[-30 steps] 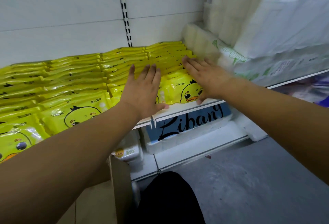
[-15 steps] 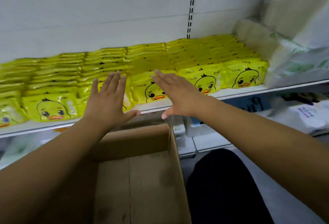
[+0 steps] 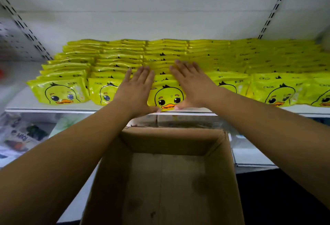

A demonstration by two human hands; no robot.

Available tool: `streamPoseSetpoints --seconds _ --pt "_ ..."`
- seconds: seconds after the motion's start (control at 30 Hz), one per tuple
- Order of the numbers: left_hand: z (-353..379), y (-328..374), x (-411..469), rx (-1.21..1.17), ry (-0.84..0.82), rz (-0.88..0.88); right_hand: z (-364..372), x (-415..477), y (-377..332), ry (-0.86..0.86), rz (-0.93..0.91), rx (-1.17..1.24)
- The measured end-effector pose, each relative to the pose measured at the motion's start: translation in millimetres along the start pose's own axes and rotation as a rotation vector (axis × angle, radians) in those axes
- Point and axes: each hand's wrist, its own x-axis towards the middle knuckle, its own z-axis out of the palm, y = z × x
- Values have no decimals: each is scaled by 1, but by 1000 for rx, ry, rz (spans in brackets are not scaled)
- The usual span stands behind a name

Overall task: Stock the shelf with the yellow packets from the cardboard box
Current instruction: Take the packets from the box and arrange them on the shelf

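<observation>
Yellow packets (image 3: pixel 167 98) face outward, long axis along the shelf (image 3: pixel 26 106); left hand (image 3: pixel 135 90), right hand (image 3: pixel 194 85) flat against them

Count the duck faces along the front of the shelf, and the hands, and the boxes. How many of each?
Front duck packets: 6 (the last is cut off at the right edge)
Hands: 2, the left hand and the right hand
Cardboard box: 1
Total: 9
</observation>
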Motion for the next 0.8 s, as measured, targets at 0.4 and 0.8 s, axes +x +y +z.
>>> streamPoseSetpoints --seconds 0.4,0.8 --pt "11 -12 47 -77 54 67 12 35 15 56 13 -54" --pt "12 -20 39 -188 77 72 1 28 7 2 44 -60"
